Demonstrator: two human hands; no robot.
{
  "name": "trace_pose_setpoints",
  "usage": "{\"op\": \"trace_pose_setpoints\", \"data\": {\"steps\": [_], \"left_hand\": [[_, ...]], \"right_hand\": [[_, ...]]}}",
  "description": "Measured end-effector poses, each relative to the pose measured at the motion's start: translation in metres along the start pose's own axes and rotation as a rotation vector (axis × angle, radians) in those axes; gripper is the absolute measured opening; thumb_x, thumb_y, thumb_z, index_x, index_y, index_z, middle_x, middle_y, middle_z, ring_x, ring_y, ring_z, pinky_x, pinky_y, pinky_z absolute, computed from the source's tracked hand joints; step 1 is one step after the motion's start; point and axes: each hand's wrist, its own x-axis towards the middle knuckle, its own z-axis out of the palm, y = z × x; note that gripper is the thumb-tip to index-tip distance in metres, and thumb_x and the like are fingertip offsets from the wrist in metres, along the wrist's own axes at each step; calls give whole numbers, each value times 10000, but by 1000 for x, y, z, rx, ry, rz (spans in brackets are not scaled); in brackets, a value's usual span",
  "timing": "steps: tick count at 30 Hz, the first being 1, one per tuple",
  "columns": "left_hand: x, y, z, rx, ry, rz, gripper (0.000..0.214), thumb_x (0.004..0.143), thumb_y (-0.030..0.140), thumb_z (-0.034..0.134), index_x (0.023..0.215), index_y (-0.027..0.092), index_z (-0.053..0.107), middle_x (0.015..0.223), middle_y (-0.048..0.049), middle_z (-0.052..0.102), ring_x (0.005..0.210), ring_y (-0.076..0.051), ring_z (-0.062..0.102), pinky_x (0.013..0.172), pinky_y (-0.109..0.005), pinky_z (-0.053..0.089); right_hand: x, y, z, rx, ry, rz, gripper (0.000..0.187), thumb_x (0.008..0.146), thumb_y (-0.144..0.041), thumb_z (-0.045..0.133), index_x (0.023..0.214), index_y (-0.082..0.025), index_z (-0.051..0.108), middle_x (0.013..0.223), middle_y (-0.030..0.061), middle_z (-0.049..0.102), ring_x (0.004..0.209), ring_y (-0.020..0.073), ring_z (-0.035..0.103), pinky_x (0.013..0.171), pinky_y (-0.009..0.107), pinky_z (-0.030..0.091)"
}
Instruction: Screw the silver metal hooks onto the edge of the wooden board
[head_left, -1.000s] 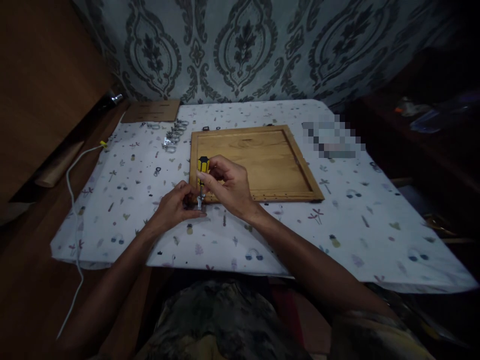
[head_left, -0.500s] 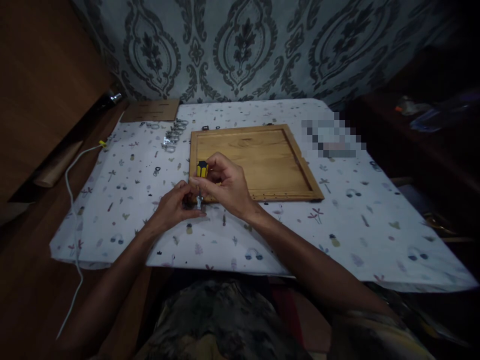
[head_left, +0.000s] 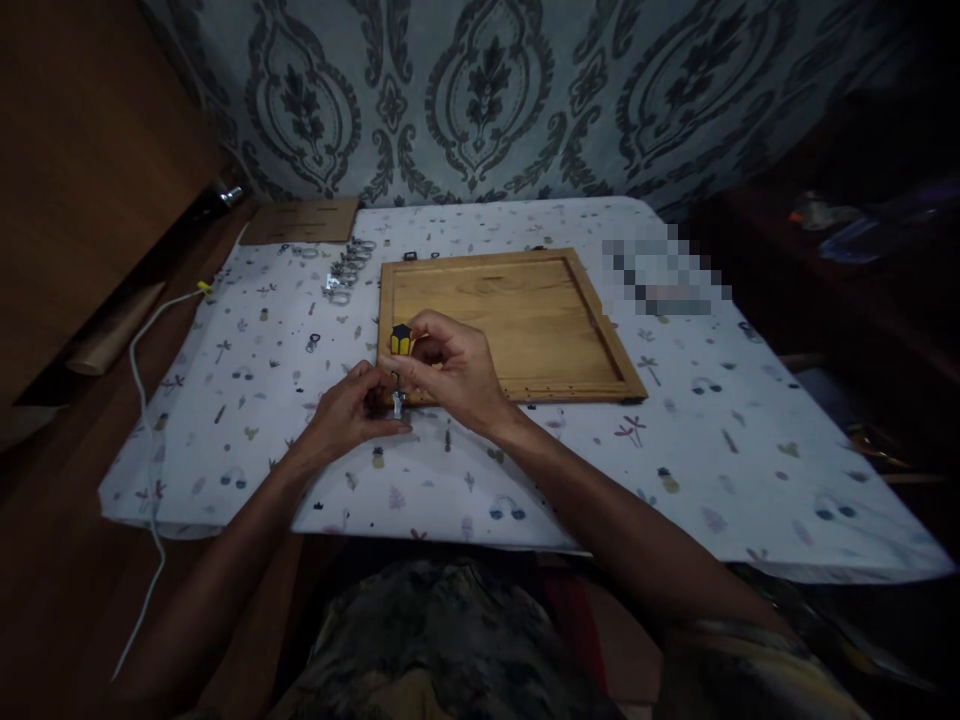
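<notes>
Screwdriver (head_left: 402, 340), yellow-and-black handle, stands upright at near-left corner of wooden frame (head_left: 525, 320), tip down on small metal fitting (head_left: 398, 403); white cable (head_left: 137, 370) runs beside far-left edge of printed tablecloth (head_left: 675, 450); cluster of metal rings (head_left: 343, 275) lies on cloth, just left of frame's far corner; left hand (head_left: 349, 410) has fingers closed on the fitting; right hand (head_left: 450, 365) is clamped round the screwdriver handle; hands close together; frame lies flat at centre.
</notes>
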Motion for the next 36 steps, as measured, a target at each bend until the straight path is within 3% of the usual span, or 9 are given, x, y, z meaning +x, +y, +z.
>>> {"op": "trace_pose_setpoints", "data": {"steps": [11, 26, 36], "left_hand": [[1, 3, -4, 7, -45, -21, 456, 709, 485, 897, 990, 220, 655, 898, 11, 519, 821, -193, 530, 726, -315, 413], [2, 2, -3, 22, -45, -30, 441, 714, 484, 870, 989, 225, 642, 901, 6, 518, 838, -205, 522, 732, -321, 408], [2, 1, -3, 35, -35, -19, 429, 708, 438, 896, 988, 220, 655, 944, -6, 575, 891, -218, 568, 753, -321, 451]], "right_hand": [[0, 1, -2, -69, 118, -113, 342, 917, -485, 730, 812, -222, 539, 698, -46, 506, 594, 101, 527, 515, 233, 451], [-1, 9, -2, -96, 69, -146, 272, 934, -425, 707, 835, -214, 566, 753, -30, 550, 629, 107, 534, 561, 235, 453], [0, 5, -2, -115, 48, -134, 325, 906, -476, 730, 828, -213, 557, 748, -33, 542, 634, 108, 512, 572, 240, 449]]}}
